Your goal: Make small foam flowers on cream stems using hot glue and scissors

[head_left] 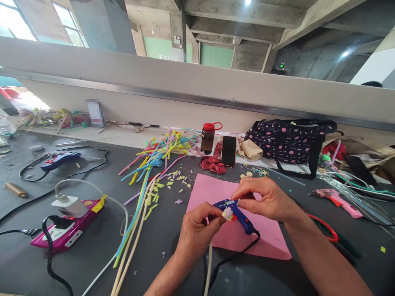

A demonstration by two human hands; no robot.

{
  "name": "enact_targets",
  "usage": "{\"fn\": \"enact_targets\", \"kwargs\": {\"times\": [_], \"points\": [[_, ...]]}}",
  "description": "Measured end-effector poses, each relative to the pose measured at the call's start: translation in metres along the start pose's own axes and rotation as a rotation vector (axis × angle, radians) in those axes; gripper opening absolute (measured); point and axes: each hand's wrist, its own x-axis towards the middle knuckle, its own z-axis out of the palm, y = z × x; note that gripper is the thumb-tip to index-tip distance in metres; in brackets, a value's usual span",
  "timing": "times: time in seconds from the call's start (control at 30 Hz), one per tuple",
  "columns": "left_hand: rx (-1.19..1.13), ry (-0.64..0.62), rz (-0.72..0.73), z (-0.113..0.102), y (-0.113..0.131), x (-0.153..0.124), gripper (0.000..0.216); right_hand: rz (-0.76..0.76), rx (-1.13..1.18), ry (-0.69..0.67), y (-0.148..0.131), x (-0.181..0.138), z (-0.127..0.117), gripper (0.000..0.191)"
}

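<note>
My left hand (pixel 199 231) is closed in a pinch on a small pale craft flower (pixel 227 213) with a cream stem (pixel 208 267) trailing down toward me. My right hand (pixel 263 199) is wrapped round a blue glue gun (pixel 239 213), whose nozzle meets the flower. Both hands work over a pink sheet (pixel 271 240) lying on the dark table (pixel 166 238). The gun's black cord (pixel 234 257) runs off the sheet's front edge.
Long colourful stems (pixel 145 181) and cut bits lie left of the sheet. A magenta power strip (pixel 66 228), another blue glue gun (pixel 58 159), a brown bottle (pixel 207 137), a phone (pixel 228 151), a dotted bag (pixel 286 142), a pink glue gun (pixel 336 199) and red scissors (pixel 324 228) surround it.
</note>
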Motion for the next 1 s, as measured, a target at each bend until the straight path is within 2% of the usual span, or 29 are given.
{"fn": "enact_targets", "kwargs": {"times": [0.1,0.27,0.37,0.6,0.73,0.83,1.0], "points": [[0.03,-0.005,0.008,0.0,0.0,0.0,0.011,-0.056,0.027,-0.03,-0.002,0.001,0.004,0.011],[0.041,0.015,-0.009,0.002,0.004,-0.003,0.008,-0.104,-0.022,-0.115,-0.007,0.003,0.01,0.035],[0.049,0.019,-0.022,0.002,0.004,-0.004,0.007,-0.108,-0.037,-0.14,-0.008,0.003,0.013,0.042],[0.073,0.004,-0.053,0.002,0.003,-0.004,0.007,-0.083,-0.057,-0.145,-0.006,0.002,0.016,0.031],[0.049,0.0,-0.07,0.001,0.002,-0.003,0.007,-0.056,-0.031,-0.152,-0.005,0.002,0.011,0.039],[-0.044,-0.026,-0.095,0.0,-0.002,-0.003,0.01,-0.059,0.014,-0.142,0.001,0.002,0.005,0.044],[-0.272,-0.081,-0.168,-0.003,-0.004,0.0,0.015,-0.097,0.013,-0.126,0.006,0.004,0.005,0.032]]}}
